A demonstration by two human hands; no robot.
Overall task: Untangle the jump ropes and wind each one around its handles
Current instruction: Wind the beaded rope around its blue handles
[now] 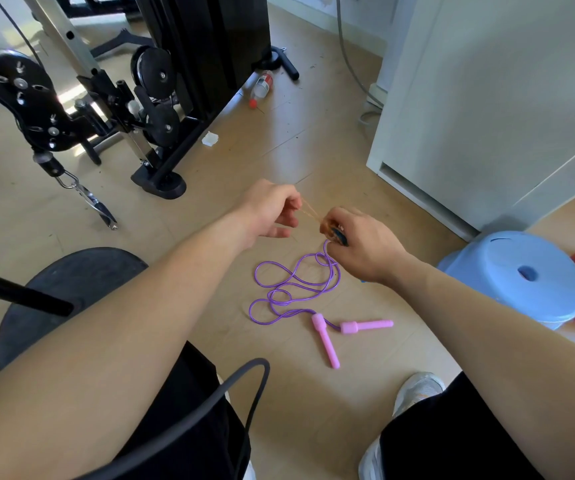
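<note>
Here the left hand point(272, 211) pinches a taut orange rope point(310, 214) running to the right hand point(362, 244), which grips its dark handles point(339, 235). Below that hand the purple rope point(293, 289) lies looped on the floor point(296, 150), pink handles point(365, 325) beside it.

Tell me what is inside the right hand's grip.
The right hand grips a bundle of amber rope and dark handle ends; the purple rope rises into it. The hand covers the rest of the handles.
</note>
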